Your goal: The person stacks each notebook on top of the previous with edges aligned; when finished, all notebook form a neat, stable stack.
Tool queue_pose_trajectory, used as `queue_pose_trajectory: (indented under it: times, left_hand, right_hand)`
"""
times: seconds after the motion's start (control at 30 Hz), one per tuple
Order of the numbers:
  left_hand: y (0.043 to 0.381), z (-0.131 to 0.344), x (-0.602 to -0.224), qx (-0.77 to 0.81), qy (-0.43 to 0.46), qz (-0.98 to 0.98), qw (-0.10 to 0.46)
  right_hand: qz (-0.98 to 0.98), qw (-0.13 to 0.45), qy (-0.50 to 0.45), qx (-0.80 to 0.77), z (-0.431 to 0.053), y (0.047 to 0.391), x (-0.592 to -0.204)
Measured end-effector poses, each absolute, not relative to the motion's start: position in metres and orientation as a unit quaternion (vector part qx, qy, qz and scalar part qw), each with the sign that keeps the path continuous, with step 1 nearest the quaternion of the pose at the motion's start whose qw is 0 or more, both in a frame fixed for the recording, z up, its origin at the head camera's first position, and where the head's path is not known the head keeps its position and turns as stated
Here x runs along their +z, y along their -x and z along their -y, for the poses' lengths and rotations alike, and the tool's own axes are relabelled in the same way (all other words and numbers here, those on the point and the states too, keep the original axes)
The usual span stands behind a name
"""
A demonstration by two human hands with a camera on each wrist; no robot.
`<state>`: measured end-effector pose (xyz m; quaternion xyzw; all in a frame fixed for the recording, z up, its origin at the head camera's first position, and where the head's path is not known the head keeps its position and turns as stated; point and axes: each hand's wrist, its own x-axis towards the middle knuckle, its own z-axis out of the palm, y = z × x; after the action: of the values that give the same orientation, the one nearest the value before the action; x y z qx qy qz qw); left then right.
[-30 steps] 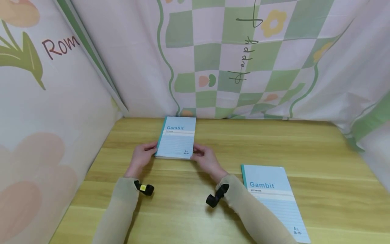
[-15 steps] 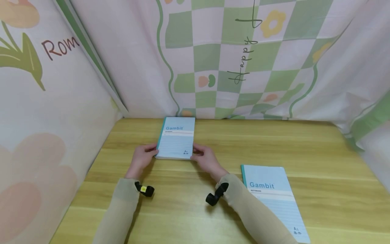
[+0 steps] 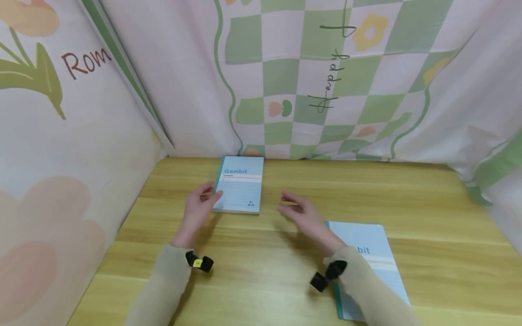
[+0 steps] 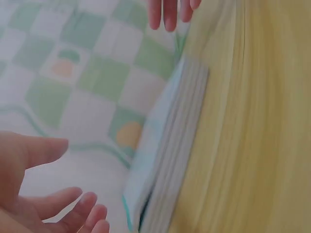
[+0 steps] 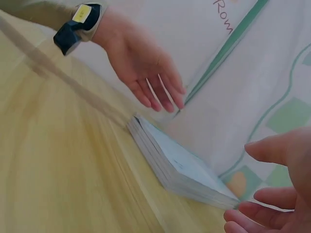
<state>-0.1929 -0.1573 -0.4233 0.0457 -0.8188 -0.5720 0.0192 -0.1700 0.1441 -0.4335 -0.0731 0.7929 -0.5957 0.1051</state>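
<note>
A stack of light-blue "Gambit" notebooks (image 3: 242, 190) with a teal spine lies flat at the back of the table. Its layered page edges (image 4: 182, 126) show in the left wrist view. My left hand (image 3: 197, 210) hovers at the stack's left side, fingers loosely spread, thumb over the cover's edge in the head view. The right wrist view shows that left hand (image 5: 138, 60) raised apart from the stack. To the right of the stack, my right hand (image 3: 307, 219) is in the air with relaxed fingers, holding nothing.
Another light-blue Gambit notebook (image 3: 355, 231) lies at the front right, partly covered by my right hand and sleeve. A checkered curtain (image 3: 281, 81) hangs along the wooden table's (image 3: 253, 271) back edge. A printed cloth (image 3: 102, 136) borders the left side.
Both hands have let go of the notebook stack's sides. My right hand has moved right, away from it; my left hand has lifted slightly. The stack stays in place.
</note>
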Motion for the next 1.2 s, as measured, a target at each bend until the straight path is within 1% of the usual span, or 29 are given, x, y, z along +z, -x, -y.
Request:
queue_pose_trajectory:
  times: [0.07,0.17,0.3,0.5,0.67,0.83,1.0,1.1,1.2]
  left_hand:
    - [0.185,0.147,-0.420,-0.569,-0.018,0.822,0.022]
    - [0.173,0.131,-0.419,-0.572,0.019,0.820,0.011]
    - [0.156,0.109,-0.424,-0.596,0.061,0.800,-0.022]
    - [0.131,0.073,-0.436,-0.618,0.117,0.772,-0.096]
    - [0.109,0.040,-0.449,-0.623,0.140,0.749,-0.177]
    - [0.092,0.015,-0.453,-0.633,0.144,0.715,-0.259]
    - [0.083,-0.005,-0.452,-0.645,0.145,0.681,-0.314]
    - [0.081,-0.016,-0.451,-0.654,0.146,0.665,-0.328]
    - [0.079,-0.023,-0.453,-0.665,0.139,0.656,-0.329]
  right_hand:
    - [-0.805,0.099,0.072,-0.580,-0.164,0.159,-0.431]
    - [-0.822,0.089,0.061,-0.559,-0.194,0.142,-0.430]
    - [-0.846,0.074,0.038,-0.526,-0.231,0.123,-0.433]
    - [-0.857,0.027,-0.001,-0.515,-0.277,0.101,-0.439]
    - [-0.861,0.014,-0.054,-0.506,-0.313,0.085,-0.443]
    - [-0.870,0.033,-0.080,-0.486,-0.342,0.073,-0.445]
    - [-0.881,0.061,-0.087,-0.462,-0.360,0.064,-0.446]
    - [-0.879,0.090,-0.091,-0.460,-0.365,0.062,-0.445]
    - [-0.877,0.109,-0.093,-0.458,-0.368,0.059,-0.446]
